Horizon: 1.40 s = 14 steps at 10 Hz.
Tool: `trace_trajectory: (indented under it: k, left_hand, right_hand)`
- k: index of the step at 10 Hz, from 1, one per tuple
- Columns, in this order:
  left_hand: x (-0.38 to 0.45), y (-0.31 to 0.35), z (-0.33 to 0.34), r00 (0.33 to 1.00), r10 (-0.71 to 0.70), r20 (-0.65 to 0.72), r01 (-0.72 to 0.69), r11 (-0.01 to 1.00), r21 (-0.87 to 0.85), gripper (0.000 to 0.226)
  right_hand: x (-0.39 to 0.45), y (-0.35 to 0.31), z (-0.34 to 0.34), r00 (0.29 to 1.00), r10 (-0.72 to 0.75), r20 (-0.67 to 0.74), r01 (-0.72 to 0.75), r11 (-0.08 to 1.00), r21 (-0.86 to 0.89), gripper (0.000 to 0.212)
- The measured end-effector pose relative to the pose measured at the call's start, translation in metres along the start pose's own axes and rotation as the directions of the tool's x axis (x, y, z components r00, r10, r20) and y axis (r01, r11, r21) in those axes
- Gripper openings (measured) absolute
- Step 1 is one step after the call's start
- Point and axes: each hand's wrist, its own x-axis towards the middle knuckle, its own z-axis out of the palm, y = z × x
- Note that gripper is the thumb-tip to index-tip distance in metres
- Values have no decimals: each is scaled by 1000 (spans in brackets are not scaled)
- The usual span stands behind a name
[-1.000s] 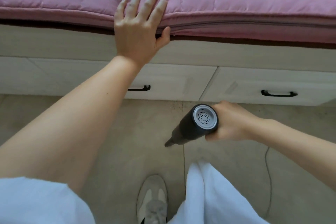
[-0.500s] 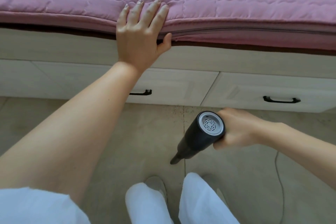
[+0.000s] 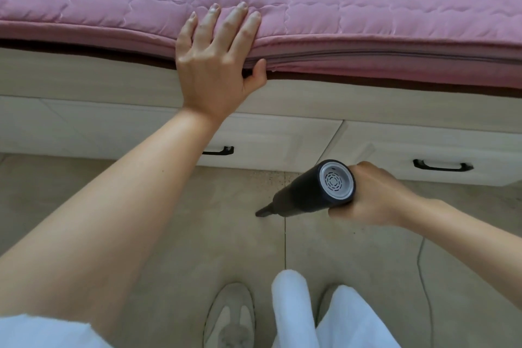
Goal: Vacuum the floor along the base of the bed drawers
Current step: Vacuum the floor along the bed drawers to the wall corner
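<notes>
Vacuum (image 3: 313, 192) nudged forward, two drawers (image 3: 271, 141), two handles (image 3: 442, 167)

This is looking like a bedroom in a home. A bed with a pink quilted mattress cover (image 3: 339, 0) is stretching across the view from ten to two o'clock, sitting on a pale wood-grain base. Under it, drawer fronts (image 3: 282, 144) with black pull handles (image 3: 442, 166) are running along at three o'clock. Beige floor tiles (image 3: 197, 234) are spreading toward six o'clock, where a person's grey shoe (image 3: 230, 316) and white trouser legs are showing.
</notes>
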Motion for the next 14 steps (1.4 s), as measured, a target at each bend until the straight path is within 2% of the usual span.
trace_trajectory:
  k: [2, 5, 6, 8, 10, 11, 14]
  left_hand:
    - [-1, 0, 1, 1000, -7, -9, 8, 1000, 7, 51]
    - [0, 1, 0, 1000, -12, 2, 12, 1000, -5, 51]
    - [0, 1, 1, 1000, -12, -3, 12, 1000, 0, 51]
    - [0, 1, 1, 1000, -11, -2, 11, 1000, -1, 52]
    - [0, 1, 1, 1000, -10, -16, 10, 1000, 0, 53]
    - [0, 1, 2, 1000, -9, -19, 9, 1000, 6, 53]
    - [0, 2, 3, 1000, -10, -15, 10, 1000, 6, 53]
  right_hand:
    - [3, -5, 0, 999, -10, -53, 8, 999, -36, 25]
    - [2, -5, 6, 999, -34, -32, 33, 999, -35, 30]
    - [5, -8, 7, 997, -38, -73, 35, 999, -35, 21]
    - [10, -11, 10, 990, -74, -117, 67, 996, -67, 37]
    - [6, -12, 11, 986, -142, -91, 129, 982, -135, 40]
    - [13, -11, 17, 982, -146, -123, 132, 985, -112, 41]
    - [21, -9, 24, 978, -173, -117, 158, 979, -130, 35]
